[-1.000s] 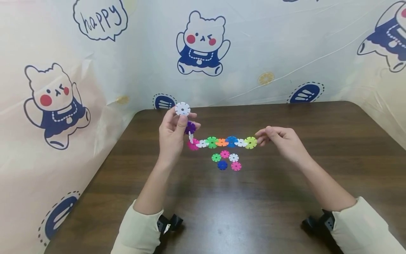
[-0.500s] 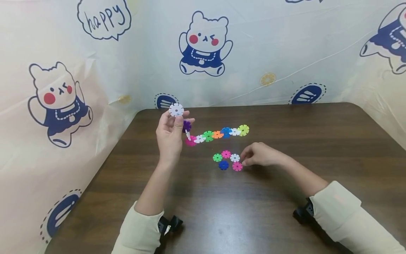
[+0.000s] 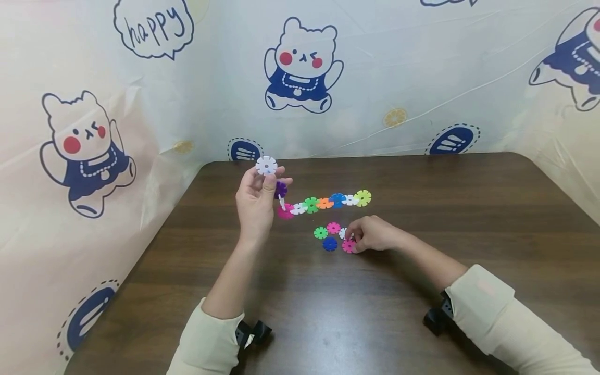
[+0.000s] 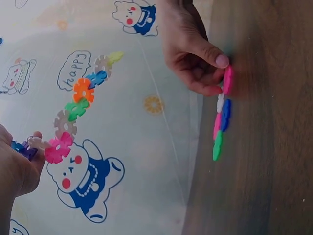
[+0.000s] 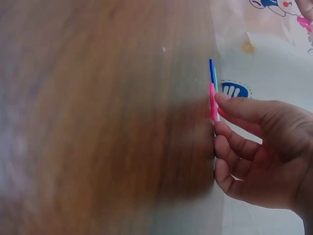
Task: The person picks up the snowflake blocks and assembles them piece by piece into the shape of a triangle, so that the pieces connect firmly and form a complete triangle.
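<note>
My left hand (image 3: 255, 208) pinches a chain of snowflake discs (image 3: 311, 204) near its purple disc (image 3: 280, 189), with a white disc (image 3: 266, 165) standing above the thumb. From there the chain drops to a pink disc and stretches right in several colours to a yellow-green end disc (image 3: 363, 198), held up in the air. My right hand (image 3: 375, 234) is low at the table, thumb and forefinger at the edge of a loose pink snowflake disc (image 3: 348, 246). In the left wrist view, these fingertips meet on the pink disc (image 4: 228, 80). The forefinger partly covers a loose white disc (image 3: 342, 234).
Beside the right hand lie a loose green disc (image 3: 321, 233), another pink disc (image 3: 333, 228) and a blue disc (image 3: 330, 244), on the dark wooden table (image 3: 328, 302). A printed cloth (image 3: 187, 104) with cartoon bears hangs behind and at the sides.
My right hand has left the chain's yellow-green end, come down to the loose discs and closed in on the near pink one. The chain's free end rose, then dipped slightly.
</note>
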Demonstrator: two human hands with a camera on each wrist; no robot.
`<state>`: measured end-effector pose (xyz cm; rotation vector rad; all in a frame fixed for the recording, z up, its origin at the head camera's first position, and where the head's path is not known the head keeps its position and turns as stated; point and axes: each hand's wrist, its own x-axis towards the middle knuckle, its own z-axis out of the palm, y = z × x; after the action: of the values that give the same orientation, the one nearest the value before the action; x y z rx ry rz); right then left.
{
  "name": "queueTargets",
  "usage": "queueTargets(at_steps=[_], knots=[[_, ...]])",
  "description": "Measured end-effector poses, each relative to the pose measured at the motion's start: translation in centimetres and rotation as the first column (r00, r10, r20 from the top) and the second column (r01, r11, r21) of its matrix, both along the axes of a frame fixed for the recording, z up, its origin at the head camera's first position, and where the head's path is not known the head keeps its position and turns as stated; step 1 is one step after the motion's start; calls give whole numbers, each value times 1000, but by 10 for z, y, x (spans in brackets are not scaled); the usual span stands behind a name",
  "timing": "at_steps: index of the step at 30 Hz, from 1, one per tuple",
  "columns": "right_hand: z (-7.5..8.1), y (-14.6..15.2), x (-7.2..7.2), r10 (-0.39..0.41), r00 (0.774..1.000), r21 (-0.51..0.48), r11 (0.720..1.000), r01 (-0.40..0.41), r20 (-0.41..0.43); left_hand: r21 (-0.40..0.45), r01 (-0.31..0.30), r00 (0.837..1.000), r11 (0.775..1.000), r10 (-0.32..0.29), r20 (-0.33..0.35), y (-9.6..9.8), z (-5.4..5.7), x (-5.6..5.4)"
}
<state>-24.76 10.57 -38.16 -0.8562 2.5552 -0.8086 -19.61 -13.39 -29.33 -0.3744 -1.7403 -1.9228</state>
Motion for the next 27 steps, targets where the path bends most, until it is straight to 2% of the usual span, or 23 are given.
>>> queueTargets(at_steps=[7, 13, 23, 27], knots=[[0, -2, 2, -25, 999, 51, 998, 26, -27, -6, 12, 1000, 1000, -12, 13, 3, -3, -1], [1, -3, 3, -4, 999, 45, 999, 6, -49, 15, 16, 1000, 1000, -16, -7, 4, -2, -2], [2, -4, 4, -26, 997, 119, 992, 35, -75, 19, 34, 999, 999, -34, -7, 7, -2, -2], [2, -3, 5, -13, 996, 133, 991, 24, -83, 13, 37, 999, 999, -37, 1, 7, -3, -2]])
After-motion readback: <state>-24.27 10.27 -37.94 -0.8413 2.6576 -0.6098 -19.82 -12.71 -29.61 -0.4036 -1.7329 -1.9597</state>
